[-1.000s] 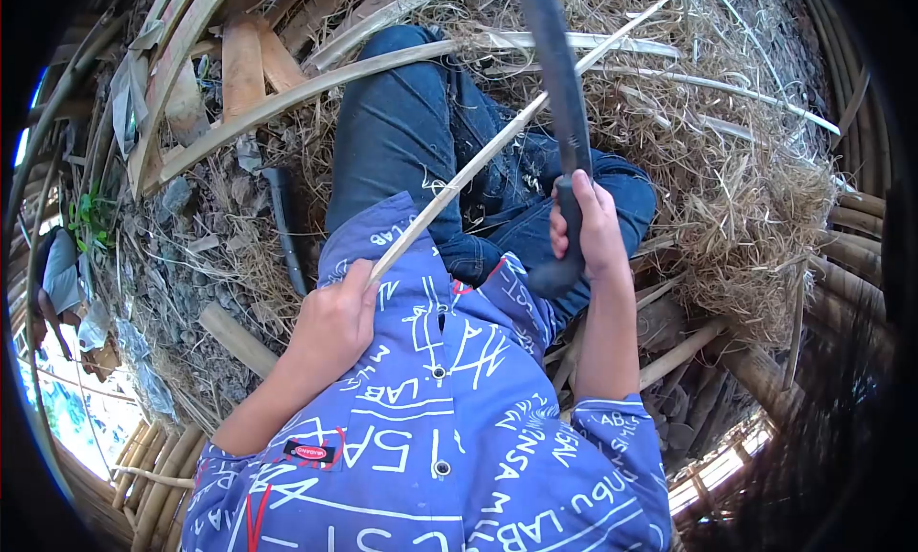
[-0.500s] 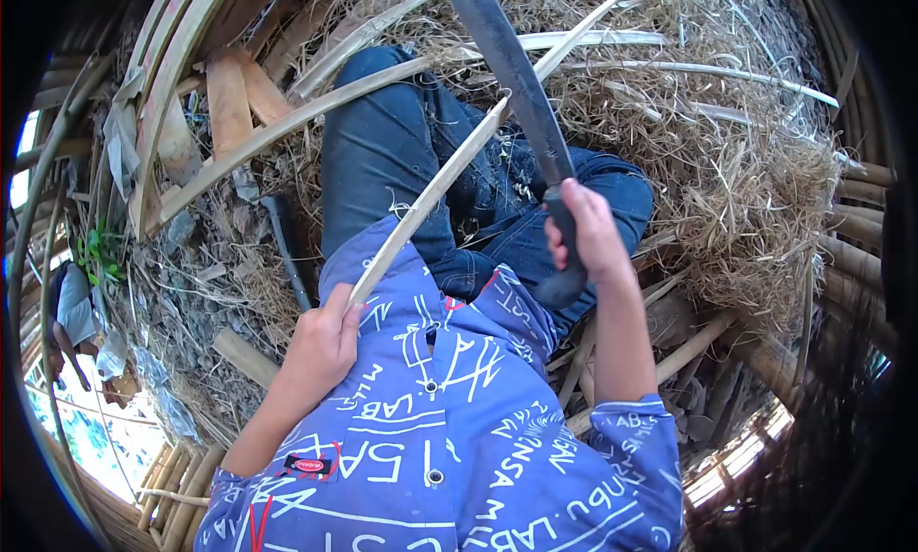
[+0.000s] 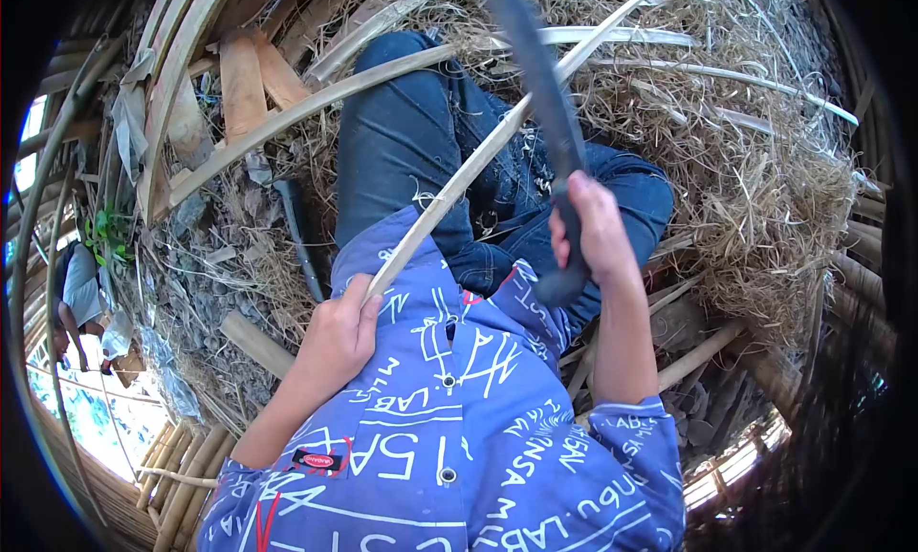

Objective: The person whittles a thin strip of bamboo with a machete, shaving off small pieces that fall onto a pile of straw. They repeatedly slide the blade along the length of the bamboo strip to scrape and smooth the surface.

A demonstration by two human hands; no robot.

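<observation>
My left hand (image 3: 337, 334) is closed round the lower end of a long pale bamboo strip (image 3: 457, 184), close against my shirt. The strip slants up and away to the right over my crossed legs. In my right hand (image 3: 595, 229) is the black handle of a machete (image 3: 537, 69), its long dark blade pointing up and away. The blade crosses over the strip in this view, and its upper part is blurred. Thin curled shavings cling to the strip and to my jeans (image 3: 392, 141).
A heap of fine shavings (image 3: 746, 189) lies to the right, with several split bamboo lengths across it. Another knife (image 3: 300, 237) rests on the ground left of my leg. A long curved slat (image 3: 287, 117) spans the left. A person (image 3: 78, 299) shows at the far left.
The view has shifted slightly. The machete blade has tilted a little and blurred, still crossing the strip. Both hands keep their grips.
</observation>
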